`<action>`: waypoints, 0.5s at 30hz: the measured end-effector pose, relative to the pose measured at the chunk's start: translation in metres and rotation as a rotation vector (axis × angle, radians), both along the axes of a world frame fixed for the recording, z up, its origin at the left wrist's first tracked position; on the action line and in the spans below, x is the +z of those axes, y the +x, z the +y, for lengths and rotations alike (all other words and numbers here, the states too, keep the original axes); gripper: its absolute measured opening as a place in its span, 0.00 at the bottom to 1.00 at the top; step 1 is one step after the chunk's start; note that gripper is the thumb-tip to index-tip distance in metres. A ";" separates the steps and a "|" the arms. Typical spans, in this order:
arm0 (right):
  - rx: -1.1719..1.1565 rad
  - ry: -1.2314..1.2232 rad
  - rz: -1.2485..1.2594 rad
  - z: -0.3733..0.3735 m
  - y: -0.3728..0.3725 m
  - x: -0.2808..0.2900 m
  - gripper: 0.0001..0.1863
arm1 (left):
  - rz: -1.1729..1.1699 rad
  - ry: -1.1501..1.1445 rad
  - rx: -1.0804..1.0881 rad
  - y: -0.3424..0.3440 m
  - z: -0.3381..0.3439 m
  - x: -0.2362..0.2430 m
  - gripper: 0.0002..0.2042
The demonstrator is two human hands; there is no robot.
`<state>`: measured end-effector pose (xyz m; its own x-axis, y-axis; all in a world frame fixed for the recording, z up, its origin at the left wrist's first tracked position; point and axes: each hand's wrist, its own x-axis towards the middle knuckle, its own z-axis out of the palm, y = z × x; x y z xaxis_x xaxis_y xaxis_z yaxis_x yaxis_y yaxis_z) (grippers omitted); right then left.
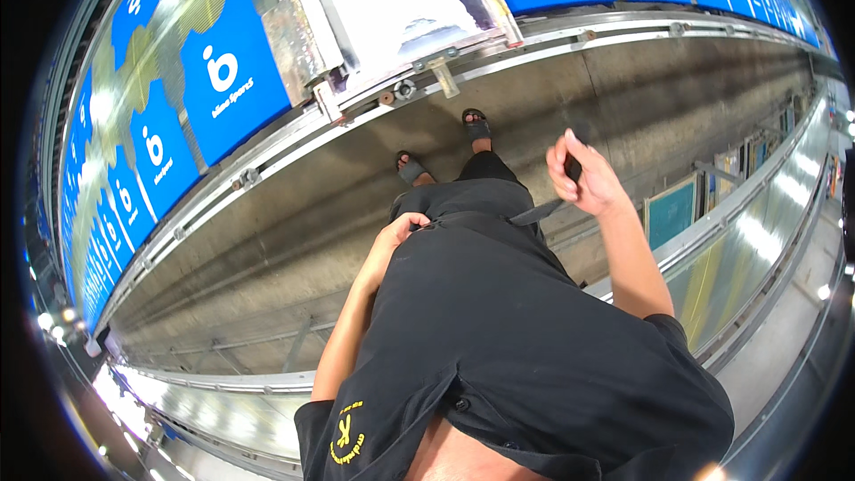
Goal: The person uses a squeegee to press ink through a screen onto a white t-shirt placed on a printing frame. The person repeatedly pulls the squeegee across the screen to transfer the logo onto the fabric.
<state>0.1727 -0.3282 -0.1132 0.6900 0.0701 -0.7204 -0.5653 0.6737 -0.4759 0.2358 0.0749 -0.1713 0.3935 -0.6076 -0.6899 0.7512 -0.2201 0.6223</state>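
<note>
A black strap (537, 213) runs across the front of my black clothing (481, 303) at the waist and out toward the right. My right hand (588, 180) is raised off to the right of my body, its fingers curled around a dark piece that looks like the strap's end. At the left side of my waist, my left hand (394, 237) is closed, its fingertips pressed in at the strap. What lies between those fingertips is mostly hidden.
In front stands a long printing table with a metal rail (254, 169) and blue fabric panels (227, 80). A screen-printing frame (512, 22) holding white ink rests on it. Behind me runs another long table (721, 276), with a teal framed screen (671, 214) below it.
</note>
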 end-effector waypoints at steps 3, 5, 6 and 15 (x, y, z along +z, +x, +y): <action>0.599 -0.418 0.220 -0.017 -0.034 -0.001 0.22 | -0.030 0.004 -0.049 0.004 0.007 -0.015 0.08; 0.781 -0.792 0.099 -0.010 -0.051 -0.009 0.17 | -0.036 0.004 -0.058 0.006 0.004 -0.015 0.08; 0.726 -1.005 -0.090 0.004 -0.055 -0.012 0.15 | -0.039 0.010 -0.058 0.009 0.003 -0.010 0.08; 0.838 -0.645 -0.208 0.046 -0.028 -0.010 0.14 | -0.067 0.066 -0.076 0.016 -0.001 0.008 0.09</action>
<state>0.1452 -0.2820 -0.1236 0.7121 0.2262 -0.6646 -0.5973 -0.3024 -0.7429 0.2514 0.0741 -0.1637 0.3945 -0.5916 -0.7031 0.6879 -0.3172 0.6529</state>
